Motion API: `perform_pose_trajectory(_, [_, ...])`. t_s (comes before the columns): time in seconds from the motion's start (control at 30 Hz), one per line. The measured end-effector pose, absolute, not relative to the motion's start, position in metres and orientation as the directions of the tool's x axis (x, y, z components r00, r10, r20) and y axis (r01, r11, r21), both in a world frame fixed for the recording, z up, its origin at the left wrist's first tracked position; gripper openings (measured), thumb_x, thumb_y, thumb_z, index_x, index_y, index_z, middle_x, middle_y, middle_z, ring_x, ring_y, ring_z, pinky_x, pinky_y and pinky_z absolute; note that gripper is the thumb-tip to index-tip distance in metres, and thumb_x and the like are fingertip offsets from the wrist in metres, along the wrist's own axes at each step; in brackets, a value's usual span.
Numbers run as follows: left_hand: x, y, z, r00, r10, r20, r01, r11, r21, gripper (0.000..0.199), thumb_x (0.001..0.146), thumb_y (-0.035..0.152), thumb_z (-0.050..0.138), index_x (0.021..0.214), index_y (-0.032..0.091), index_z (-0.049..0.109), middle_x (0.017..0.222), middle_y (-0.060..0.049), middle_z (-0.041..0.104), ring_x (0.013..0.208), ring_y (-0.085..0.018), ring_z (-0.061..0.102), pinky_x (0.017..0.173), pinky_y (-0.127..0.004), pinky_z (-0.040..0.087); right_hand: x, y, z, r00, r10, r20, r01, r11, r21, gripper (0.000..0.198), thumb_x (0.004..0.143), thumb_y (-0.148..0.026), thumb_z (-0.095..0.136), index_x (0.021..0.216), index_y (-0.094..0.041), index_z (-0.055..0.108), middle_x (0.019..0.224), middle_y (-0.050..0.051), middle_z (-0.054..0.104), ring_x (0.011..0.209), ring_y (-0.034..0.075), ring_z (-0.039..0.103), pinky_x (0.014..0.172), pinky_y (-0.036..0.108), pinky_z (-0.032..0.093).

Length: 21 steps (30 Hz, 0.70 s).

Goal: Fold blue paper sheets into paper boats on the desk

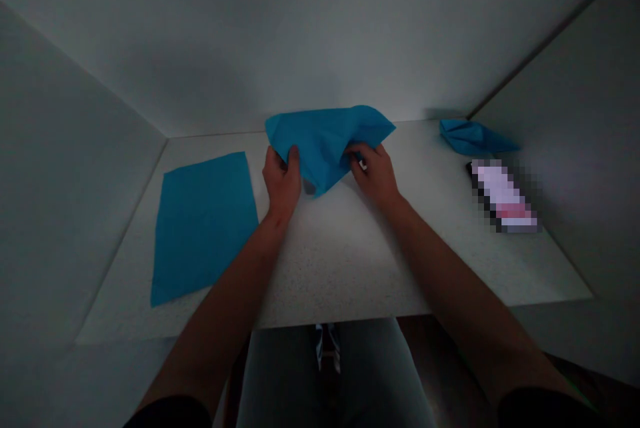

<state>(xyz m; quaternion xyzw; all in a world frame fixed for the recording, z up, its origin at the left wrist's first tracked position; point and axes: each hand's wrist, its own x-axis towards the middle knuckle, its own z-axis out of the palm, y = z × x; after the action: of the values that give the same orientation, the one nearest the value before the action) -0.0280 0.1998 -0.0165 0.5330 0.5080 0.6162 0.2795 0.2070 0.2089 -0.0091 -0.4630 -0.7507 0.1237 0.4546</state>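
Between my hands, above the table near the back wall, is a blue sheet, soft like a napkin or thin cloth, partly folded with a corner hanging down. My left hand grips its left side, thumb in front and fingers behind. At the right, my right hand pinches the sheet's lower edge between thumb and fingers. A small grey patch shows just under the hanging corner; I cannot make out what it is.
A flat blue sheet lies on the white speckled table at the left. A folded blue piece sits at the back right, with a blurred-out phone in front of it. Walls enclose the back and both sides.
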Motion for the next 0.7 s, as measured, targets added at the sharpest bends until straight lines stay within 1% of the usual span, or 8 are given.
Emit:
perform_pose_trajectory(0.1, [-0.030, 0.206, -0.021, -0.345, 0.867, 0.358, 0.108, -0.343, 0.933, 0.049, 0.101, 0.071, 0.072, 0.121, 0.026, 0.067, 0.129, -0.010, 0.080, 0.124, -0.028, 0.074, 0.109, -0.044, 0.060, 0.210, 0.212, -0.008, -0.084, 0.799, 0.596, 0.540, 0.539, -0.647, 0.025, 0.109, -0.036, 0.055, 0.122, -0.029, 0.076, 0.120, 0.012, 0.067, 0.104, 0.030, 0.066, 0.093, 0.050, 0.062])
perform_pose_trajectory(0.17, [-0.028, 0.210, -0.024, -0.325, 0.894, 0.310, 0.036, -0.316, 0.948, 0.050, 0.099, 0.071, 0.072, 0.122, 0.026, 0.069, 0.131, -0.010, 0.080, 0.123, -0.029, 0.076, 0.110, -0.046, 0.062, 0.213, 0.215, -0.010, -0.037, 0.796, 0.604, 0.518, 0.532, -0.670, 0.028, 0.112, -0.041, 0.054, 0.128, -0.030, 0.074, 0.120, 0.011, 0.064, 0.100, 0.028, 0.065, 0.089, 0.048, 0.062])
perform_pose_trajectory(0.23, [-0.025, 0.212, -0.028, -0.287, 0.926, 0.247, -0.041, -0.269, 0.962, 0.051, 0.098, 0.072, 0.070, 0.122, 0.027, 0.071, 0.128, -0.011, 0.081, 0.121, -0.031, 0.077, 0.104, -0.046, 0.065, 0.215, 0.218, -0.013, 0.000, 0.803, 0.597, 0.515, 0.511, -0.688, 0.030, 0.111, -0.049, 0.058, 0.132, -0.033, 0.072, 0.123, 0.011, 0.061, 0.100, 0.026, 0.064, 0.085, 0.045, 0.063])
perform_pose_trajectory(0.33, [-0.021, 0.215, -0.034, -0.236, 0.960, 0.149, -0.176, -0.193, 0.965, 0.055, 0.096, 0.072, 0.068, 0.128, 0.028, 0.069, 0.127, -0.013, 0.081, 0.115, -0.033, 0.080, 0.090, -0.046, 0.068, 0.216, 0.220, -0.016, 0.006, 0.810, 0.586, 0.530, 0.495, -0.689, 0.041, 0.104, -0.063, 0.069, 0.129, -0.031, 0.073, 0.129, 0.012, 0.058, 0.105, 0.027, 0.062, 0.081, 0.043, 0.061])
perform_pose_trajectory(0.4, [-0.020, 0.217, -0.037, -0.225, 0.970, 0.092, -0.245, -0.147, 0.958, 0.059, 0.097, 0.073, 0.066, 0.134, 0.029, 0.067, 0.131, -0.014, 0.080, 0.107, -0.032, 0.082, 0.083, -0.045, 0.069, 0.214, 0.218, -0.015, -0.046, 0.812, 0.582, 0.531, 0.513, -0.674, 0.047, 0.099, -0.069, 0.074, 0.122, -0.028, 0.074, 0.123, 0.012, 0.059, 0.106, 0.028, 0.062, 0.085, 0.045, 0.060])
perform_pose_trajectory(0.5, [-0.020, 0.216, -0.035, -0.284, 0.958, 0.047, -0.268, -0.126, 0.955, 0.063, 0.098, 0.076, 0.064, 0.141, 0.031, 0.063, 0.135, -0.013, 0.079, 0.101, -0.030, 0.082, 0.078, -0.044, 0.069, 0.209, 0.212, -0.008, -0.197, 0.812, 0.549, 0.502, 0.565, -0.655, 0.049, 0.095, -0.075, 0.077, 0.106, -0.027, 0.074, 0.108, 0.008, 0.064, 0.100, 0.027, 0.063, 0.092, 0.046, 0.057])
perform_pose_trajectory(0.6, [-0.020, 0.214, -0.031, -0.331, 0.942, 0.054, -0.257, -0.146, 0.955, 0.064, 0.098, 0.077, 0.065, 0.145, 0.033, 0.062, 0.140, -0.013, 0.078, 0.106, -0.031, 0.081, 0.079, -0.043, 0.070, 0.205, 0.209, -0.002, -0.327, 0.786, 0.525, 0.471, 0.617, -0.631, 0.051, 0.093, -0.079, 0.077, 0.096, -0.028, 0.074, 0.101, 0.006, 0.068, 0.095, 0.026, 0.065, 0.093, 0.045, 0.054])
perform_pose_trajectory(0.7, [-0.017, 0.211, -0.028, -0.333, 0.937, 0.106, -0.255, -0.198, 0.947, 0.063, 0.099, 0.075, 0.068, 0.145, 0.033, 0.062, 0.146, -0.012, 0.075, 0.120, -0.032, 0.078, 0.087, -0.046, 0.070, 0.204, 0.209, -0.003, -0.374, 0.746, 0.551, 0.467, 0.665, -0.584, 0.055, 0.091, -0.082, 0.078, 0.099, -0.028, 0.077, 0.101, 0.007, 0.069, 0.093, 0.026, 0.065, 0.091, 0.045, 0.052])
